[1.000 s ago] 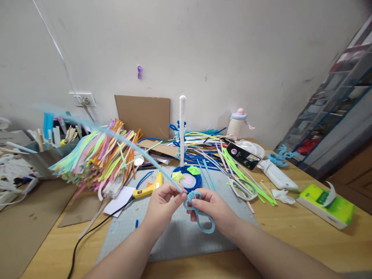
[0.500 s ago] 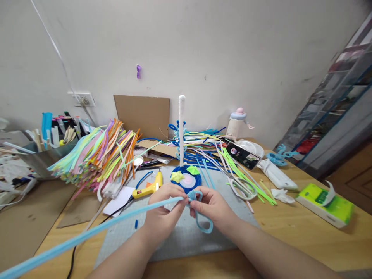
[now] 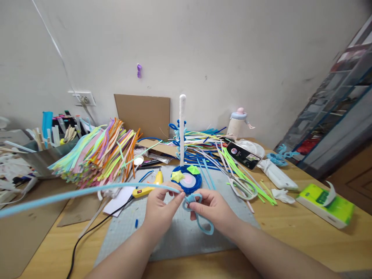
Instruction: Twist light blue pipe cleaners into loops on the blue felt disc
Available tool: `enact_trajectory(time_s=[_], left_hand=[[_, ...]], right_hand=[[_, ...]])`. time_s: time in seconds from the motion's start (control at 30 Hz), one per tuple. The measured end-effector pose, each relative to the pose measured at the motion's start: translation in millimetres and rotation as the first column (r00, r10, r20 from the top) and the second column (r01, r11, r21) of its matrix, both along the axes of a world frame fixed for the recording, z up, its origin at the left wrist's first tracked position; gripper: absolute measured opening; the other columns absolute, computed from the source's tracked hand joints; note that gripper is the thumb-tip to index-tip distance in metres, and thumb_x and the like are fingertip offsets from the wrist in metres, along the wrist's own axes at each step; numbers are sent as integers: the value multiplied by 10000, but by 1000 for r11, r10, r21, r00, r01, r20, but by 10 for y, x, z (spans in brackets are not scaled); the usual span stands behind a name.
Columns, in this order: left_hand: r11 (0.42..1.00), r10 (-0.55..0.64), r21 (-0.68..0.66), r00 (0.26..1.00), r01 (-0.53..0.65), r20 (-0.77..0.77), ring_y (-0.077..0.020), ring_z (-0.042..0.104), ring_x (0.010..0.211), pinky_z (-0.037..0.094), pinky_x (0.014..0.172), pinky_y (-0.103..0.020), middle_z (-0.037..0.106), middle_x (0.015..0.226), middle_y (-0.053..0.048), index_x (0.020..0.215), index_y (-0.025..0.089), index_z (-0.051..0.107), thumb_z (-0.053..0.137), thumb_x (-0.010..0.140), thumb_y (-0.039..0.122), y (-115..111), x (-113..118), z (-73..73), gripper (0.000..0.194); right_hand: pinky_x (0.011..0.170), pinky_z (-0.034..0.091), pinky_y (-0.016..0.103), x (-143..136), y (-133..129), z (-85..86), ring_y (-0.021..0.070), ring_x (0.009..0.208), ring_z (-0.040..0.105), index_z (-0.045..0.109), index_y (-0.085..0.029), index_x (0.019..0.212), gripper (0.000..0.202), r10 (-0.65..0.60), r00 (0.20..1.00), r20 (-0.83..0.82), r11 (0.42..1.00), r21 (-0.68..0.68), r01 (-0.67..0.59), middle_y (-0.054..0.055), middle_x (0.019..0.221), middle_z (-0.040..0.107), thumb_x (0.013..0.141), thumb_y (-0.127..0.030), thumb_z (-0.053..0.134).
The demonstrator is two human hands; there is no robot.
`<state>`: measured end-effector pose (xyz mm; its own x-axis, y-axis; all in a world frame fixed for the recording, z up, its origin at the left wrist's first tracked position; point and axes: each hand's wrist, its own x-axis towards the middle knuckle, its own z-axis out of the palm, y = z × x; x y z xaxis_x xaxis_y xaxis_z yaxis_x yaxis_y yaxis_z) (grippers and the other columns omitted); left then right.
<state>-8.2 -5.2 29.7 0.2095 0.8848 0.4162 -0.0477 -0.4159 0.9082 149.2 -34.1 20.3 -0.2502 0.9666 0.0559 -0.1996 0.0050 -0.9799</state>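
Note:
A light blue pipe cleaner [image 3: 95, 190] runs from the left edge to my left hand [image 3: 161, 207], whose thumb and fingertips pinch it. Its other end is bent into loops and a small coil, which my right hand [image 3: 212, 207] grips between thumb and fingers. One loop hangs below the right fingers. Just beyond my hands stands a round dark blue base [image 3: 197, 188] with a pale pink and white centre. A yellow star [image 3: 177, 176] and a green star [image 3: 193, 169] lie on it. A white fuzzy post [image 3: 182, 128] rises upright behind, with blue curls beside it.
A yellow glue gun [image 3: 148, 189] with a black cord lies left on the grey cutting mat [image 3: 124, 240]. Scissors [image 3: 242, 188], a phone [image 3: 243, 155] and a green tissue pack [image 3: 325, 203] are on the right. Bundled pipe cleaners [image 3: 95, 155] fill the back left.
The long tail of the light blue pipe cleaner has swung upward on the left. My left fingers have shifted slightly left from the coil, and a small loop now shows between my hands.

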Motion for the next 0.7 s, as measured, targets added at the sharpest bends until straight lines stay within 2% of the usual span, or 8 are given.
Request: enact_trajectory(time_s=[0.07, 0.17, 0.3, 0.37, 0.43, 0.47, 0.6, 0.7], left_hand=[[993, -1, -120, 999, 5, 34, -155, 546, 720, 418, 686, -284, 602, 728, -30, 715, 158, 595, 640, 697, 222, 17, 8, -9, 81], [941, -60, -324, 989, 102, 135, -130, 526, 644, 411, 639, -259, 586, 654, -15, 686, 142, 589, 661, 670, 243, 42, 26, -4, 125], [815, -161, -496, 939, 299, 302, -92, 478, 571, 373, 579, -221, 542, 598, 8, 662, 133, 574, 665, 653, 228, 59, 45, 38, 132], [735, -230, -542, 901, 408, 368, -96, 478, 569, 364, 567, -225, 545, 618, 1, 675, 134, 568, 640, 673, 241, 51, 47, 67, 129], [688, -280, -555, 876, 469, 393, -101, 478, 576, 359, 561, -228, 551, 635, -7, 686, 137, 565, 621, 689, 260, 38, 46, 92, 135], [689, -295, -549, 875, 473, 382, -98, 472, 574, 354, 558, -226, 549, 634, -6, 687, 138, 565, 620, 690, 266, 31, 45, 99, 140], [777, -315, -490, 918, 395, 239, -86, 452, 574, 338, 556, -212, 553, 630, 3, 682, 135, 570, 652, 671, 260, 19, 47, 91, 150], [810, -303, -469, 936, 353, 181, -84, 465, 575, 348, 565, -211, 560, 625, 5, 658, 131, 571, 670, 657, 265, 17, 59, 80, 166]], right_hand=[[491, 437, 219, -3, -1, 1, 94, 497, 566, 600, -123, 724, 195, -4, 1000, 1, 1000, -1, 4, -6, 649, 582, 679, -299, 672], [497, 443, 219, -1, -2, -1, 93, 500, 567, 602, -128, 720, 177, 2, 1000, -9, 1000, 7, -2, -12, 639, 577, 685, -289, 667], [513, 457, 224, 2, -3, -13, 94, 522, 570, 622, -135, 742, 164, 12, 1000, -11, 999, 34, -12, -1, 678, 595, 686, -283, 666], [526, 465, 229, -2, -4, -18, 97, 541, 571, 632, -136, 754, 161, 19, 1000, -4, 998, 55, -19, 11, 707, 608, 689, -280, 663], [540, 472, 234, -5, -7, -15, 102, 564, 571, 636, -137, 753, 155, 19, 1000, -1, 997, 75, -19, 19, 716, 615, 695, -280, 657], [543, 475, 233, -6, -10, -10, 103, 570, 569, 636, -139, 748, 151, 11, 1000, -2, 997, 81, -10, 18, 708, 614, 698, -281, 654], [530, 473, 221, 5, -20, 11, 96, 551, 557, 622, -147, 726, 153, -64, 998, 9, 994, 91, 62, -1, 656, 596, 698, -294, 651], [534, 471, 222, 18, -11, 1, 99, 555, 559, 609, -145, 717, 172, -86, 996, 33, 992, 95, 82, -4, 648, 585, 696, -311, 650]])
